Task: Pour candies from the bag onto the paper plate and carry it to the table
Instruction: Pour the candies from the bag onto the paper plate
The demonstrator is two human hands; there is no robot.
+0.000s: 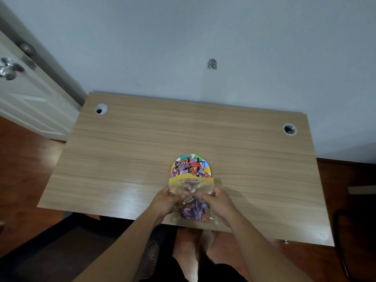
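Note:
A colourful paper plate [206, 165] sits on the wooden desk [142, 143], near its front middle, heaped with wrapped candies [190, 167]. A clear zip bag [191, 186] with a yellow top band lies tipped toward the plate, its mouth over the plate's near rim. More purple and red candies [195, 212] stay in the bag's lower part. My left hand [165, 202] grips the bag's left side. My right hand [218, 203] grips its right side. Both hands pinch the bag at its middle.
Two round cable holes [101, 109] [289, 129] sit at the desk's back corners. The desk stands against a pale wall. A white door with a metal knob [9, 71] is at the left. Bare feet and wooden floor show under the desk's front edge.

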